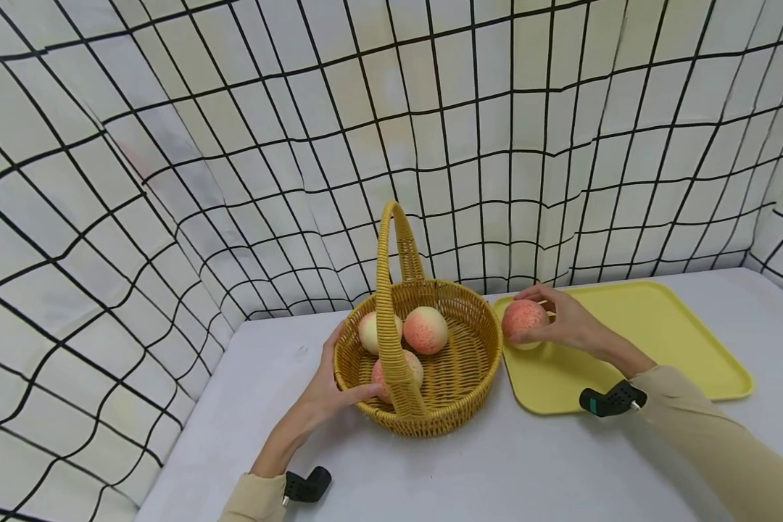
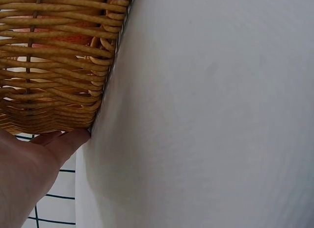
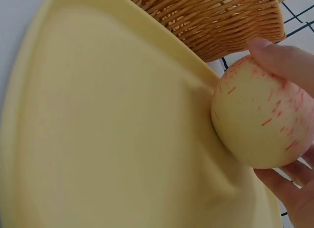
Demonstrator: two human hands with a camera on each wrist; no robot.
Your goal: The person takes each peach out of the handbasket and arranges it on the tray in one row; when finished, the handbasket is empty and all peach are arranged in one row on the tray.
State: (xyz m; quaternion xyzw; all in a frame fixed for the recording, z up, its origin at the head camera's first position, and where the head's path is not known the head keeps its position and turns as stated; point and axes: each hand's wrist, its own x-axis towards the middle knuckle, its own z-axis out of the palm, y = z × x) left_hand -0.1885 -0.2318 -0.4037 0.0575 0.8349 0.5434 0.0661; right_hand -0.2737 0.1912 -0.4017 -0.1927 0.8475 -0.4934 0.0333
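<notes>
Right hand (image 1: 564, 319), grip clamped round a red-and-cream peach (image 1: 524, 319) at the left end of the yellow tray (image 1: 665, 341). Left hand (image 1: 326, 393), grip spread, thumb and fingers apart against the left side of the wicker basket (image 1: 444, 424). Three other peaches (image 1: 425, 330) lie in the basket's left part. Basket and tray rest on a white tabletop (image 1: 470, 475), basket left of tray.
</notes>
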